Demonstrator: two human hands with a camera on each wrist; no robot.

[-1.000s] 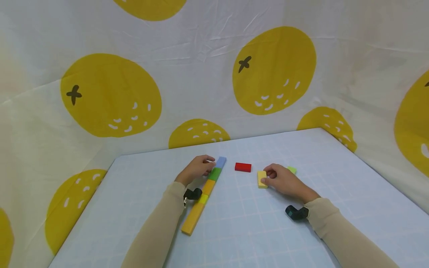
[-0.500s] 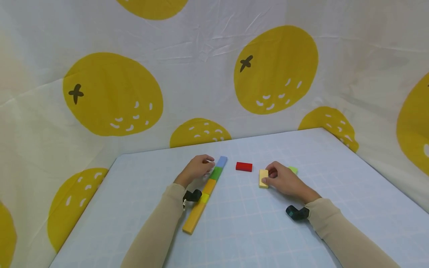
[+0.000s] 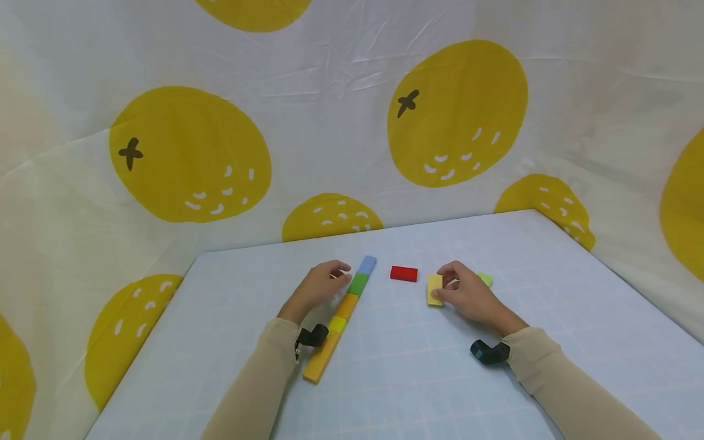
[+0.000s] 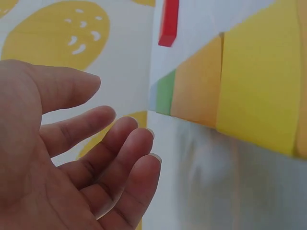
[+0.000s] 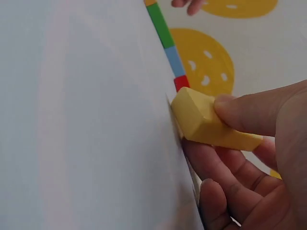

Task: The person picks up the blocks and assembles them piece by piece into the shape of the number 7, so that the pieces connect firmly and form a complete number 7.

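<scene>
My right hand (image 3: 467, 294) pinches a pale yellow block (image 3: 434, 289) between thumb and fingers. In the right wrist view the thumb presses one face of that yellow block (image 5: 206, 117), with fingers beneath, low over the tabletop. My left hand (image 3: 318, 288) holds nothing. Its fingers are loosely bent beside a straight row of blocks: light blue (image 3: 366, 264), green (image 3: 359, 283), orange (image 3: 347, 305), bright yellow (image 3: 338, 324) and a long orange one (image 3: 322, 358). The left wrist view shows the left fingertips (image 4: 146, 165) apart from the row.
A red block (image 3: 404, 274) lies between the row's far end and the right hand. Partly hidden behind the right hand is a light green block (image 3: 486, 279). The pale checked table (image 3: 396, 379) ends at a fruit-patterned cloth (image 3: 330, 140).
The left hand has drawn slightly back and away from the row. My right hand keeps its pinch on the yellow block, nearly in place. The whole head view has shifted slightly.
</scene>
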